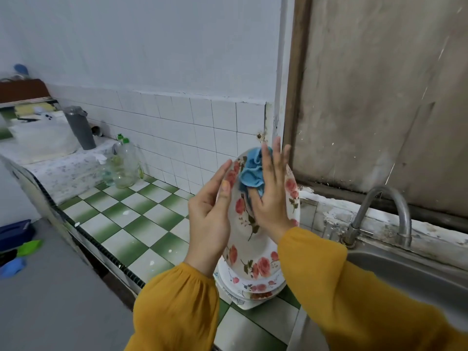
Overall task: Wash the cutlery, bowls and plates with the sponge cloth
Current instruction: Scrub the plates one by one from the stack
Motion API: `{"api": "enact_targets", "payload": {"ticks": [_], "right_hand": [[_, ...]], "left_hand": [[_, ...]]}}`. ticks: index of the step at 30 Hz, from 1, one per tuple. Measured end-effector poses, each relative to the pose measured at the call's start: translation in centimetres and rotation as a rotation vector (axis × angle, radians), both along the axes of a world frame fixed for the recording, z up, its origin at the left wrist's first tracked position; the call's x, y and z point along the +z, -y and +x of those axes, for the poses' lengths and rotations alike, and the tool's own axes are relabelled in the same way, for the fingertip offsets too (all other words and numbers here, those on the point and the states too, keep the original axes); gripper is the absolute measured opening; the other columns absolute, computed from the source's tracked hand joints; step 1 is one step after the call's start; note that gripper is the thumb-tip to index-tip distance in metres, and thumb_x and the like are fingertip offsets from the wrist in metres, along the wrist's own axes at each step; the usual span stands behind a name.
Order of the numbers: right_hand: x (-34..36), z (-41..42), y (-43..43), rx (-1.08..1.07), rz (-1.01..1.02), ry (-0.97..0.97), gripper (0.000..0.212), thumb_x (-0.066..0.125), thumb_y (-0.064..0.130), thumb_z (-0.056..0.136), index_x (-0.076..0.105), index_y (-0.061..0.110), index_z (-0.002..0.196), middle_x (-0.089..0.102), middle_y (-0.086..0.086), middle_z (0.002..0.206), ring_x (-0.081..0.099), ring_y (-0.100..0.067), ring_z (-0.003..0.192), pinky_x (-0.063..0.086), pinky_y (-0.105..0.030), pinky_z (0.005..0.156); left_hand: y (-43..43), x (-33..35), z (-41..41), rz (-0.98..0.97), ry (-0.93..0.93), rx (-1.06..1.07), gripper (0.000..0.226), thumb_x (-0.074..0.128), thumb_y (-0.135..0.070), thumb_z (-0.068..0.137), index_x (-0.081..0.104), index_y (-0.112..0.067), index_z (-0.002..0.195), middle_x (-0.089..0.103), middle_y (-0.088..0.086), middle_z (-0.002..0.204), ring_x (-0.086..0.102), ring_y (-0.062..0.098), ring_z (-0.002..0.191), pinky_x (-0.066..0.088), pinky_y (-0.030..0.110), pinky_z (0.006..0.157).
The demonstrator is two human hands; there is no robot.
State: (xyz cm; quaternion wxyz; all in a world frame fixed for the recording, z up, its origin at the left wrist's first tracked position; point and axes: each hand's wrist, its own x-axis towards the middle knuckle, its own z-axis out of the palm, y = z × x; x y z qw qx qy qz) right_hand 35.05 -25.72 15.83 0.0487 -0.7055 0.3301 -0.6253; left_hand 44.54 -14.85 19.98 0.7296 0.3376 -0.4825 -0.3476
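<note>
Head view, nearest first: the left hand (pixel 210 219) grips the left rim of a flowered plate (pixel 253 249), thumb on the front and fingers along the edge, and holds it up on edge over the tiled counter (pixel 141 224). The right hand (pixel 272 198) lies flat, fingers straight and slightly spread, and presses a bunched blue cloth (pixel 250 171) against the upper face of the plate. So the step in hand looks like the wiping of this one plate.

Just below it a stack of plates (pixel 250 290) with the same flower pattern sits on the counter beside the sink (pixel 405 272). Whether that stack is washed or waiting, I cannot tell; no foam or wet sheen shows clearly on it.

Further right the tap (pixel 385 214) stands over the sink with no water running, and most of the basin is out of view. No bowls or cutlery show anywhere, so these seem yet to come, or may lie hidden in the basin. The task reads as partway through the plates at best.

Far left, clear bottles (pixel 124 165) stand by the wall tiles.
</note>
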Motion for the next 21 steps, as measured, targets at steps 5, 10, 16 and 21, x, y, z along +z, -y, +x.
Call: {"api": "enact_targets", "payload": {"ticks": [5,10,16,21], "right_hand": [[1.9,0.0,0.7,-0.169,0.124,0.29,0.064,0.04,0.026,0.098,0.013,0.014,0.155,-0.005,-0.008,0.163,-0.012,-0.025,0.15,-0.002,-0.048,0.122],[0.2,3.1,-4.6,0.312,0.104,-0.002,0.06,0.037,0.028,0.102,0.008,0.025,0.155,-0.002,0.013,0.163,-0.007,-0.018,0.151,-0.002,-0.038,0.123],[-3.7,-3.0,-1.4,-0.123,0.289,-0.227,0.084,0.064,0.018,0.09,0.008,0.034,0.151,-0.012,0.006,0.161,-0.032,0.001,0.139,-0.018,-0.045,0.114],[1.2,-0.2,-2.1,-0.054,0.197,0.196,0.078,0.055,0.006,0.094,0.007,0.028,0.152,-0.01,0.002,0.162,-0.019,-0.026,0.147,0.001,-0.023,0.121]], "left_hand": [[-0.2,-0.2,0.3,-0.039,0.019,0.031,0.036,0.043,-0.003,0.099,0.053,-0.022,0.129,0.072,-0.015,0.107,0.066,0.008,0.108,0.053,0.021,0.085],[0.2,0.2,0.8,-0.062,0.024,0.096,0.036,0.045,-0.002,0.099,0.055,-0.023,0.126,0.069,-0.018,0.111,0.064,0.006,0.111,0.051,0.017,0.088],[-0.3,0.2,2.9,-0.021,-0.049,0.093,0.04,0.044,-0.003,0.098,0.046,-0.015,0.136,0.074,-0.017,0.098,0.069,0.002,0.093,0.055,0.017,0.075],[-0.5,-0.6,0.0,-0.033,0.041,0.002,0.037,0.046,-0.005,0.097,0.052,-0.019,0.13,0.071,-0.012,0.113,0.066,0.01,0.109,0.054,0.021,0.087]]}}
